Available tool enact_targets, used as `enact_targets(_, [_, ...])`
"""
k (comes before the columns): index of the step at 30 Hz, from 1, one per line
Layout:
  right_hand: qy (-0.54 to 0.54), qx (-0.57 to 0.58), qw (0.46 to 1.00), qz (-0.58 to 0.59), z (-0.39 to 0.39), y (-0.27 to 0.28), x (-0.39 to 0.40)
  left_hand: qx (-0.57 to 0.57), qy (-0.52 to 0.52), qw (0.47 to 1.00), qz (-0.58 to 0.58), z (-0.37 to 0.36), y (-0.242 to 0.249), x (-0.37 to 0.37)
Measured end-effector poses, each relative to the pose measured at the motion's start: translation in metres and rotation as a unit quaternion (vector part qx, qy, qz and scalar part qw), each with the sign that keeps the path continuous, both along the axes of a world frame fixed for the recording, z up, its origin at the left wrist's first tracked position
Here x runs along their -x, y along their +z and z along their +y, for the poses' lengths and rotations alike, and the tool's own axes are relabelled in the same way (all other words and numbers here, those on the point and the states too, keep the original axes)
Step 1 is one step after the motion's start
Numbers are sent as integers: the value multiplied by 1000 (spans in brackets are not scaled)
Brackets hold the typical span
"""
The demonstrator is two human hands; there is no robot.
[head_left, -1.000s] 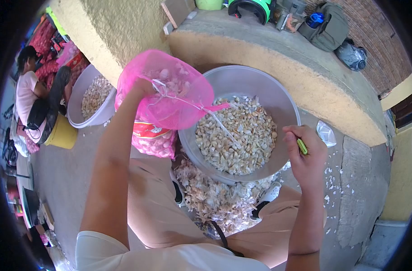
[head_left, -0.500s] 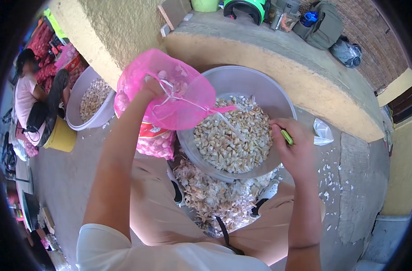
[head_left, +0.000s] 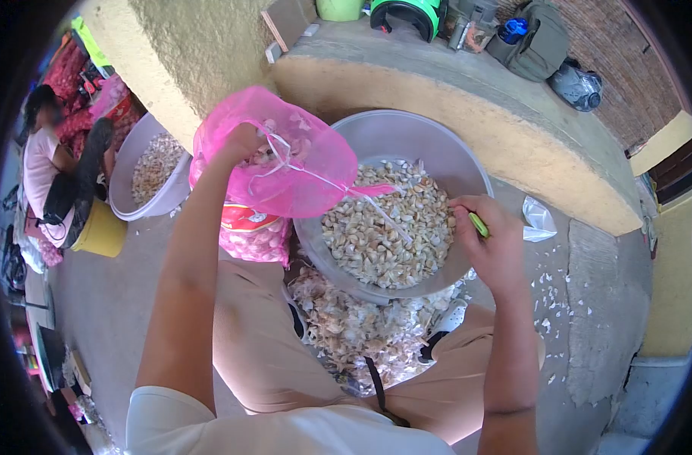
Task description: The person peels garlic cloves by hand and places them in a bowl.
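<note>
My left hand (head_left: pixel 244 142) reaches into the mouth of a pink mesh bag (head_left: pixel 308 189) with whitish garlic inside. Its fingers are hidden by the bag and its contents. A white tie string crosses the mesh. The bag leans over the left rim of a large grey basin (head_left: pixel 444 136), which holds many garlic cloves (head_left: pixel 391 243). At the basin's right side, my right hand (head_left: pixel 494 243) is closed around a green handle (head_left: pixel 479 224), apparently of a small knife; no blade shows. Its thumb and fingertips meet near the rim.
A second mesh bag of garlic (head_left: pixel 255 239) stands left of the basin. Garlic skins (head_left: pixel 346 326) are heaped between my feet. A low concrete ledge (head_left: pixel 467 114) curves behind. At left, a person (head_left: pixel 46 163) sits on a yellow bucket (head_left: pixel 102 231) beside another basin (head_left: pixel 122 189).
My left hand has shifted slightly left and up in the pink bag, and the garlic there sits differently. My right hand stays by the rim with the green handle. The view has shifted a little.
</note>
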State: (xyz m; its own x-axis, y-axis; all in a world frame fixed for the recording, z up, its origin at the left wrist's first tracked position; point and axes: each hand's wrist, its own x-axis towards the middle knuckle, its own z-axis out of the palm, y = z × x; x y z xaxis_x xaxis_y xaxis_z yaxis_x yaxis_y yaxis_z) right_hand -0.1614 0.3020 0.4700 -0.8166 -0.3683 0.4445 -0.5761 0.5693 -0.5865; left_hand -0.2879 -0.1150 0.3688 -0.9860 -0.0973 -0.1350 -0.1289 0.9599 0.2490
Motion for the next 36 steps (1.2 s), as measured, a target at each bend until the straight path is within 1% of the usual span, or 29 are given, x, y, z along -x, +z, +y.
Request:
enact_targets(1, [1, -6, 1000, 6, 0, 0, 0, -69, 5, 998, 12, 4, 13, -13])
enact_targets(3, [1, -17, 1000, 17, 0, -2, 0, -180, -16, 982, 55, -1, 15, -23])
enact_targets(4, [2, -12, 1000, 3, -1, -3, 0, -235, -28, 969, 77, -1, 18, -27])
enact_targets(5, [1, -6, 1000, -10, -2, -4, 0, -333, 3, 943, 28, 5, 30, -33])
enact_targets(6, [1, -2, 1000, -24, -2, -4, -1, -428, 36, 903, -21, 11, 42, -42])
enact_targets(7, [-5, 17, 998, -57, -4, -3, -3, -517, 71, 850, -71, 15, 52, -52])
enact_targets(9, [-15, 57, 991, -123, -9, -2, -5, -508, 102, 852, -78, 15, 58, -67])
enact_targets(10, [-13, 59, 990, -128, -11, -5, -5, -503, 120, 852, -82, 13, 59, -75])
enact_targets(12, [-1, 65, 988, -138, -13, -12, -3, -518, 131, 845, -5, 25, 58, -88])
enact_targets(13, [0, 50, 988, -149, -15, -12, -2, -524, 138, 840, 37, 37, 59, -94])
enact_targets(15, [-3, 22, 986, -168, -21, -10, -3, -479, 129, 855, 152, 72, 75, -108])
enact_targets(16, [9, 28, 986, -166, -25, -11, -2, -455, 121, 859, 204, 87, 81, -113])
enact_targets(18, [20, 34, 986, -161, -25, -11, -1, -582, 104, 769, 244, 109, 79, -115])
enact_targets(19, [35, 68, 975, -209, -23, -9, -2, -642, 93, 715, 259, 122, 77, -115])
enact_targets(21, [64, 139, 942, -298, -26, 3, -7, -780, 123, 574, 218, 157, 88, -119])
enact_targets(22, [107, 211, 910, -341, -29, 8, -13, -837, 135, 494, 193, 170, 91, -122])
enact_targets(23, [147, 280, 871, -377, -32, 13, -21, -862, 109, 479, 128, 176, 89, -124])
enact_targets(24, [229, 313, 817, -428, -34, 18, -29, -882, 81, 461, 60, 182, 86, -127])
enact_targets(25, [305, 342, 753, -471, -36, 20, -38, -897, 51, 439, -11, 190, 83, -128])
enact_targets(26, [384, 415, 657, -499, -49, 15, -53, -900, 34, 431, -50, 198, 80, -129])
enact_targets(27, [417, 354, 616, -568, -50, 23, -62, -901, 17, 424, -89, 204, 77, -130])
enact_targets(28, [475, 346, 553, -590, -60, 28, -74, -900, 1, 416, -129, 211, 74, -133])
enact_targets(29, [511, 354, 485, -615, -69, 34, -86, -895, 2, 420, -152, 219, 75, -136])
enact_targets(30, [541, 354, 416, -640, -78, 39, -98, -893, -4, 420, -163, 225, 73, -138])
enact_targets(31, [548, 369, 343, -667, -83, 44, -108, -890, -9, 421, -173, 230, 70, -139])
enact_targets(34, [571, 472, 190, -645, -88, 48, -128, -884, -12, 413, -220, 239, 61, -140])
enact_targets(35, [544, 476, 154, -674, -88, 47, -134, -882, -5, 409, -235, 243, 59, -141])
enact_targets(36, [558, 484, 131, -661, -87, 47, -137, -880, 4, 405, -249, 246, 57, -141])
